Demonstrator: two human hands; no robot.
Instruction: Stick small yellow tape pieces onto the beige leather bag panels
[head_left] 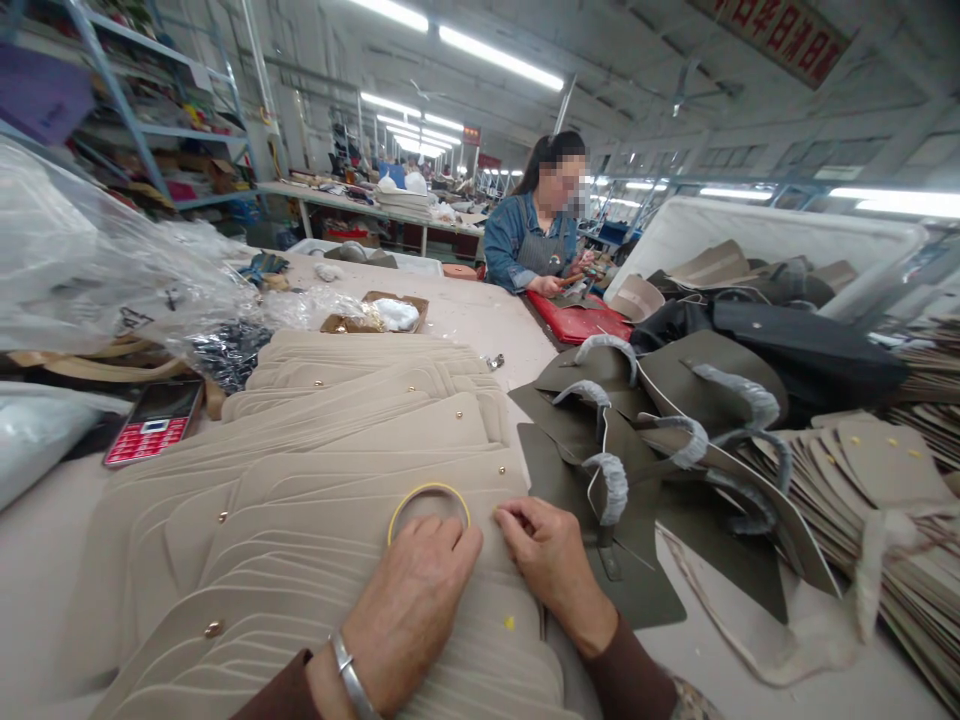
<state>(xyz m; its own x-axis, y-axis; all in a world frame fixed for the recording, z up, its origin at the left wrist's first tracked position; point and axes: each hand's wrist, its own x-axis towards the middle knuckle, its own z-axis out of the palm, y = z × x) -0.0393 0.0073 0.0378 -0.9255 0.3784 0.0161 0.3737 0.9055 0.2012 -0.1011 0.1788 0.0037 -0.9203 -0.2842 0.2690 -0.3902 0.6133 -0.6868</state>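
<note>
My left hand (420, 590), with a metal bangle on the wrist, is closed on a roll of yellow tape (429, 488), and its ring stands up beyond my fingers. To its right, my right hand (551, 555) pinches at the fingertips, where a tiny yellow bit of tape shows. Both hands are over overlapping beige leather panels (300, 490), several of which carry small brass-coloured studs (214, 629). A yellow tape mark (509, 622) sits on a panel just below and between the hands.
Dark olive panels with wrapped handles (611, 490) lie right of my hands, beside stacked beige panels (862, 470). A phone (155, 422) and clear plastic bags (112, 260) are left. Across the table, a person (534, 220) works at a red pad (577, 318) near a white bin (780, 230).
</note>
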